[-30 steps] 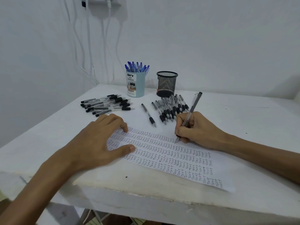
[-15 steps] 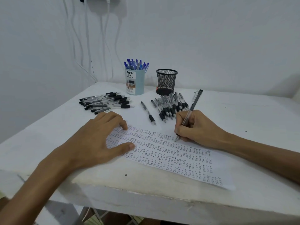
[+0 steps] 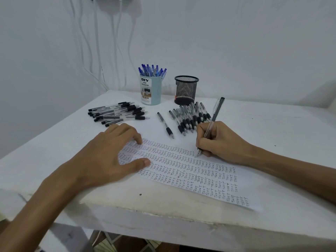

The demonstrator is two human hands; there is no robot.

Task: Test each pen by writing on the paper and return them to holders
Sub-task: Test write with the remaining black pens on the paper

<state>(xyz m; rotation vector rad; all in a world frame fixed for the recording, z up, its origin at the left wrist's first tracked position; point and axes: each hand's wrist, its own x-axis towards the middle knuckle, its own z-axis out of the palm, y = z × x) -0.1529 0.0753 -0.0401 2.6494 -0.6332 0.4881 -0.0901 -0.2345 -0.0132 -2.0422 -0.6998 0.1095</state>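
My right hand (image 3: 221, 141) grips a black pen (image 3: 214, 117), tip down on the paper (image 3: 190, 171), a long sheet filled with rows of the word "TEST". My left hand (image 3: 109, 153) lies flat on the paper's left end, fingers spread, holding it down. A pile of black pens (image 3: 118, 113) lies at the left, another pile (image 3: 190, 116) in front of the black mesh holder (image 3: 186, 90), and a single pen (image 3: 165, 125) between them. The light-blue holder (image 3: 151, 91) stands full of blue pens (image 3: 152, 70).
The white table (image 3: 272, 128) ends in a rough front edge close to me. A wall rises right behind the holders, and white cables (image 3: 96, 42) hang down it at the back left.
The view has shifted slightly. My right hand stays at the same spot on the paper with the pen; the left hand has not moved.
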